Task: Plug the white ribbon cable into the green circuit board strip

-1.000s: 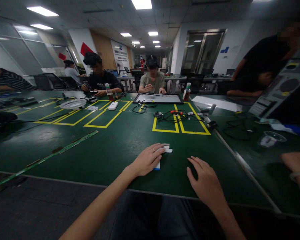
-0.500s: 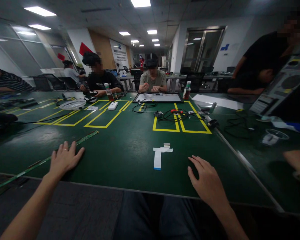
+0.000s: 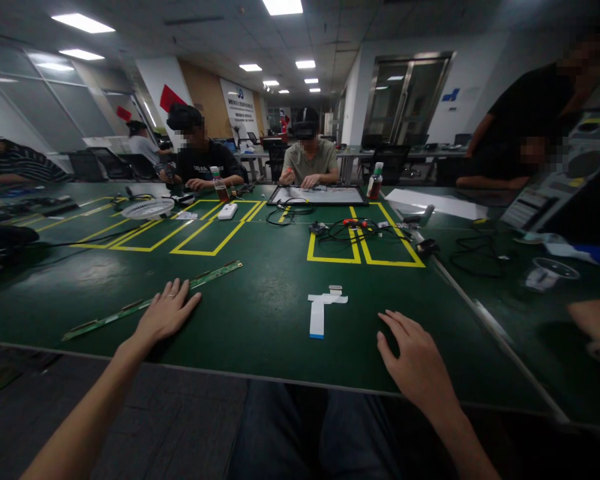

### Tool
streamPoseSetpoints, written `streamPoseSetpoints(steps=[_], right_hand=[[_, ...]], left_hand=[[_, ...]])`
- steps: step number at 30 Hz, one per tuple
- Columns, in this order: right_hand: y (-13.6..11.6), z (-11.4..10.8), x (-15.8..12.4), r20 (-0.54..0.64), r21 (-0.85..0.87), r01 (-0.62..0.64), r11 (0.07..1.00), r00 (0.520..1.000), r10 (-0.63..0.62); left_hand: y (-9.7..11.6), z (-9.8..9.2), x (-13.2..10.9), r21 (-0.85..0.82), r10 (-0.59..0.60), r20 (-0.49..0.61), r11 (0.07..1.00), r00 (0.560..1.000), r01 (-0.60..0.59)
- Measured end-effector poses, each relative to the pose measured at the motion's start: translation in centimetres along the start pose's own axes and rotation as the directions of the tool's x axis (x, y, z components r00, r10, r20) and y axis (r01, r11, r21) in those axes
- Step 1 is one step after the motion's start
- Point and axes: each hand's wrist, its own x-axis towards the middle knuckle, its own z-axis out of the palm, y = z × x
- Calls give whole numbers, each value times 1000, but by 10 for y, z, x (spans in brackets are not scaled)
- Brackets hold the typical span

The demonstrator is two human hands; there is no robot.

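My left hand (image 3: 167,312) lies flat with fingers spread on a long narrow green circuit strip (image 3: 215,273) that runs diagonally across the green table mat (image 3: 260,293). My right hand (image 3: 416,363) rests open and palm down on the mat near the front edge, holding nothing. Between the hands lies a white T-shaped flat ribbon cable (image 3: 320,310) with a blue tip, touched by neither hand.
Yellow taped rectangles (image 3: 365,250) mark the mat farther back, with tangled wires (image 3: 353,230), a white fan (image 3: 147,209), bottles and a flat panel (image 3: 317,195). Several people sit across the table; another person's arm (image 3: 597,330) rests at the right. A computer case (image 3: 567,180) stands far right.
My left hand left the ribbon cable, swung left to the green strip, and slid the strip to the right toward the table's middle. My right hand stayed still.
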Motion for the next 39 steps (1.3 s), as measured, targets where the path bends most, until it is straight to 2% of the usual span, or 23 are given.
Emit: streamPoseSetpoints(steps=[6, 11, 14, 17, 22, 27, 31, 35, 39], right_hand=[[1, 2, 0, -24, 24, 2, 1000, 1000, -1], [1, 3, -1, -36, 35, 7, 999, 999, -5], [1, 3, -1, -39, 42, 2, 999, 999, 0], [0, 2, -1, -27, 30, -7, 1000, 1000, 7], [-1, 0, -1, -17, 20, -7, 1000, 1000, 7], [-1, 0, 0, -21, 5, 1, 1000, 1000, -1], [-4, -2, 5, -3, 27, 31, 999, 1000, -30], [-22, -7, 19, 57, 131, 100, 986, 993, -108], [-48, -5, 41, 176, 156, 196, 968, 959, -223]], left_hand=[[116, -11, 22, -168, 195, 40, 968, 980, -186], [211, -20, 36, -289, 388, 8, 883, 922, -369], [256, -25, 43, -367, 462, 2, 825, 887, -429], [287, -29, 47, -409, 520, 5, 781, 854, -472], [311, -33, 48, -430, 563, 2, 747, 827, -507], [314, -35, 38, -436, 564, -37, 733, 825, -522], [314, -40, 30, -443, 566, -130, 702, 814, -558], [313, -43, 28, -437, 521, -245, 693, 818, -573], [310, -42, 27, -427, 531, -275, 680, 802, -597]])
